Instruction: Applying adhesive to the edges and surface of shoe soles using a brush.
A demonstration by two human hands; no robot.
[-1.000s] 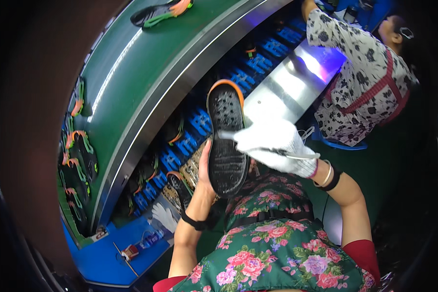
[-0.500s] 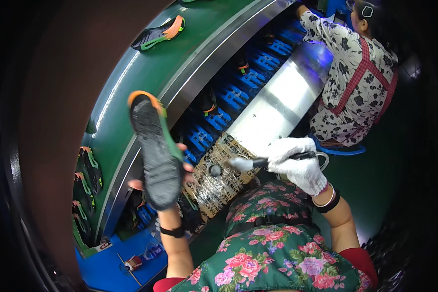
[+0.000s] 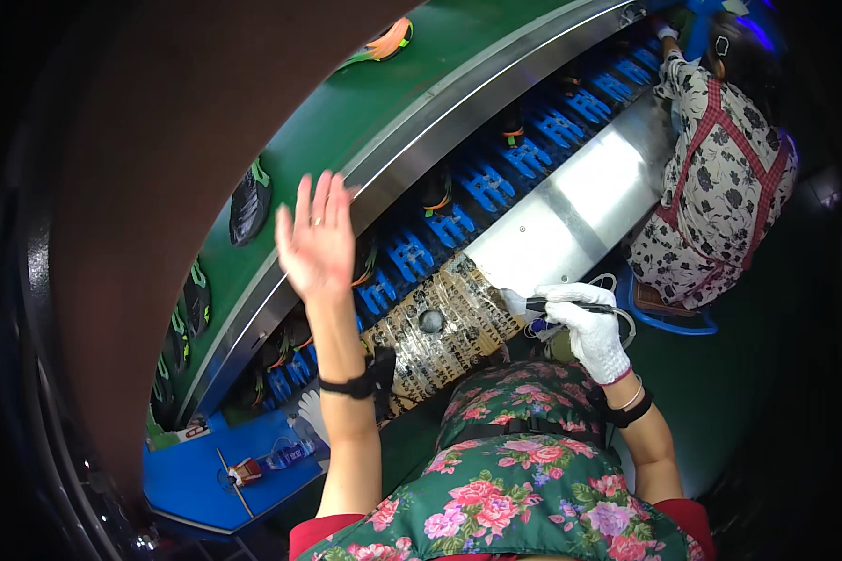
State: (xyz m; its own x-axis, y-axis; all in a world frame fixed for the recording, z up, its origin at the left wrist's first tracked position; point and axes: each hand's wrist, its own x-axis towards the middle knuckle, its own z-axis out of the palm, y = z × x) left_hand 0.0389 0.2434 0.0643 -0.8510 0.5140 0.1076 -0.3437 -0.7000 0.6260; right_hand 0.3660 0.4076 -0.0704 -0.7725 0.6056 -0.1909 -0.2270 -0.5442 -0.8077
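Observation:
My left hand (image 3: 318, 238) is bare, palm up with fingers spread, and holds nothing. It is raised over the metal edge of the green conveyor belt (image 3: 370, 107). A black shoe sole (image 3: 251, 208) with a green tip lies on the belt to its left. My right hand (image 3: 582, 327), in a white glove, is closed on the black handle of a brush (image 3: 537, 305). The brush's pale tip points left over the taped cardboard (image 3: 458, 327) on the bench, beside a small round dark dish (image 3: 431, 322). A black object (image 3: 381, 372) by my left wrist is partly hidden.
Blue racks (image 3: 486, 187) with dark shoes run below the belt. A bare metal plate (image 3: 543, 224) adjoins the cardboard. At right a co-worker (image 3: 720, 178) sits on a blue stool (image 3: 669, 318). A blue table (image 3: 187, 486) at lower left bears a plastic bottle (image 3: 290, 454).
The sole with orange and green edging has left my left hand, which now opens palm up. My right hand has lowered the brush tip slightly. The whole view has shifted.

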